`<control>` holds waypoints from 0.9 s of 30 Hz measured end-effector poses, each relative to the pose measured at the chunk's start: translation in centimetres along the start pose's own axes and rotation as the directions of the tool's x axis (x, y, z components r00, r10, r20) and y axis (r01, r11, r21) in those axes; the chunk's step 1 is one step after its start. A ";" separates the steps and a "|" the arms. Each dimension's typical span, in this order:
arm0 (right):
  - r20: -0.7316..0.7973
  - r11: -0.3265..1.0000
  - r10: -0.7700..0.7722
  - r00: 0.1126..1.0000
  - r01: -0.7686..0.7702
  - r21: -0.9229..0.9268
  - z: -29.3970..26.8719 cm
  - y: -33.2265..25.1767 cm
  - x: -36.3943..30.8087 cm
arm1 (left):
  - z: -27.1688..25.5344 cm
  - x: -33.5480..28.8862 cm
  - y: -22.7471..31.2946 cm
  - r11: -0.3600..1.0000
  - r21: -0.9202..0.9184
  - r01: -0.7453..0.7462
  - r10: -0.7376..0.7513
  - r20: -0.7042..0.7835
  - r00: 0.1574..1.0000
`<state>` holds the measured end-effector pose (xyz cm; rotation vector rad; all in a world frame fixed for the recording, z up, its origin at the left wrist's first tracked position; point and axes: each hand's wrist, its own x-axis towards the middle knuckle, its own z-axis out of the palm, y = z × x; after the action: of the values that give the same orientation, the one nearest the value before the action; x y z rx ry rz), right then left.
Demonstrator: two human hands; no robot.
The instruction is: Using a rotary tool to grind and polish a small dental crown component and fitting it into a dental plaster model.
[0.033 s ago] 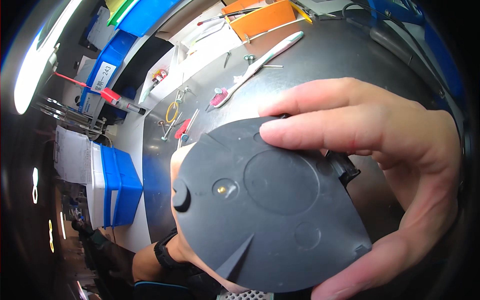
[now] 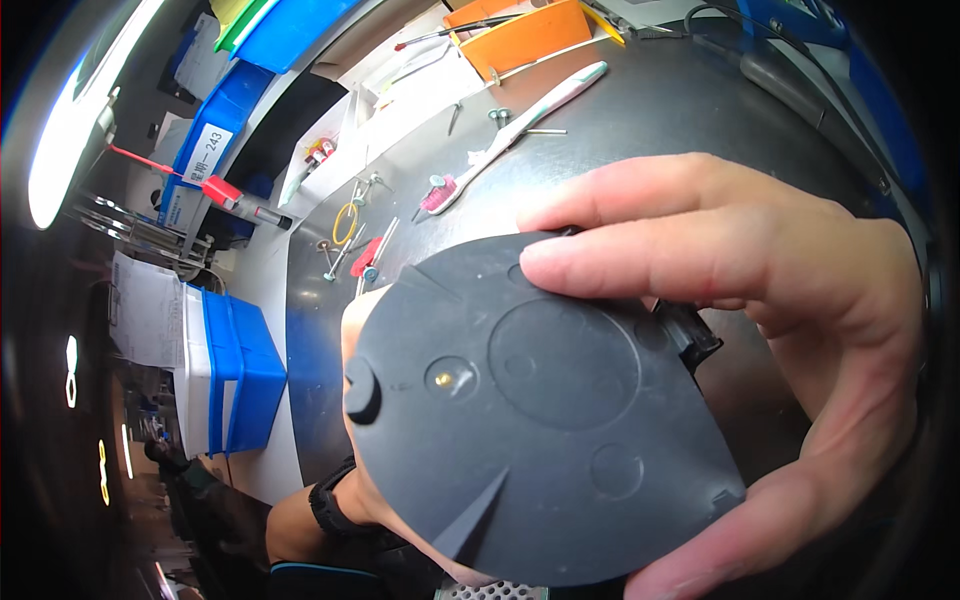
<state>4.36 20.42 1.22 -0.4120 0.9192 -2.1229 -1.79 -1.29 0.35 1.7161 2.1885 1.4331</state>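
Note:
A dark grey, rounded plastic cover (image 2: pixel 560 440) fills the lower middle of the head view, its flat face turned up toward me. It carries round moulded marks, a small brass-coloured dot, a raised knob at its left edge and wedge-shaped ribs. My right hand (image 2: pixel 800 265) grips it from the right, two fingers lying on the top edge and the thumb at the lower right corner. Behind the cover, my left hand (image 2: pixel 357 312) supports it; most of those fingers are hidden. A black clip-like piece (image 2: pixel 692 335) sticks out beside the right fingers.
On the metal bench (image 2: pixel 640 130) lie a toothbrush (image 2: pixel 520 130), several mounted grinding bits (image 2: pixel 365 185) and a yellow ring (image 2: pixel 345 224). An orange box (image 2: pixel 525 38) stands behind. Stacked blue bins (image 2: pixel 250 370) and a red-capped marker (image 2: pixel 235 198) are at left; a grey handpiece (image 2: pixel 780 88) is far right.

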 end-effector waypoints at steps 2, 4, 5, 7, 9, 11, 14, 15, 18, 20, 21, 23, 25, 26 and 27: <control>-0.053 0.989 -0.144 0.988 0.146 0.032 0.2 1.4 -0.2 | -0.1 0.1 0.1 1.000 0.019 -0.010 0.010 0.002 1.000; -0.092 0.959 -0.277 0.957 0.269 -0.085 0.4 2.2 -0.6 | -0.2 0.1 0.2 0.999 0.035 -0.018 0.018 0.005 1.000; -0.101 0.930 -0.337 0.936 0.315 -0.187 0.4 2.3 -0.8 | -0.2 0.2 0.3 0.999 0.043 -0.026 0.025 0.005 1.000; -0.090 0.839 -0.445 0.891 0.381 -0.388 0.0 1.9 -1.2 | -0.2 0.3 0.3 0.998 0.059 -0.034 0.033 0.005 0.999; -0.050 0.718 -0.530 0.847 0.416 -0.558 -0.6 1.0 -1.4 | -0.2 0.4 0.3 0.996 0.075 -0.042 0.042 0.007 0.999; 0.003 0.593 -0.583 0.812 0.429 -0.681 -1.3 0.0 -1.5 | -0.3 0.4 0.3 0.995 0.093 -0.048 0.048 0.006 0.999; 0.083 0.441 -0.620 0.780 0.434 -0.786 -2.0 -1.2 -1.4 | -0.3 0.5 0.3 0.992 0.117 -0.056 0.055 0.007 0.998; 0.104 0.405 -0.625 0.774 0.434 -0.804 -2.1 -1.5 -1.4 | -0.3 0.5 0.3 0.991 0.125 -0.056 0.055 0.007 0.998; 0.154 0.307 -0.638 0.755 0.433 -0.848 -2.6 -2.3 -1.4 | -0.2 0.8 0.2 0.984 0.165 -0.062 0.061 0.007 0.998; 0.181 0.256 -0.639 0.748 0.429 -0.866 -2.8 -2.6 -1.4 | -0.2 0.9 0.0 0.979 0.194 -0.059 0.059 0.007 0.998; 0.193 0.235 -0.639 0.744 0.428 -0.872 -2.9 -2.8 -1.4 | -0.2 1.0 -0.1 0.976 0.210 -0.061 0.060 0.008 0.998; 0.211 0.201 -0.636 0.742 0.424 -0.883 -2.9 -3.1 -1.5 | -0.3 1.1 -0.2 0.970 0.236 -0.062 0.062 0.007 0.998; 0.229 0.172 -0.632 0.740 0.422 -0.890 -2.7 -3.2 -1.5 | -0.2 0.9 -0.3 0.968 0.243 -0.058 0.059 0.002 0.998; 0.236 0.160 -0.631 0.739 0.421 -0.893 -2.7 -3.3 -1.5 | -0.2 0.9 -0.4 0.970 0.237 -0.059 0.060 0.002 0.998; 0.245 0.141 -0.631 0.737 0.418 -0.897 -2.6 -3.4 -1.6 | -0.2 0.8 -0.6 0.971 0.233 -0.050 0.051 0.003 0.999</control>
<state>2.19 24.43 1.92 -1.3063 2.4402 -1.9686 -2.63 -0.76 0.49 1.8512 2.4165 1.2297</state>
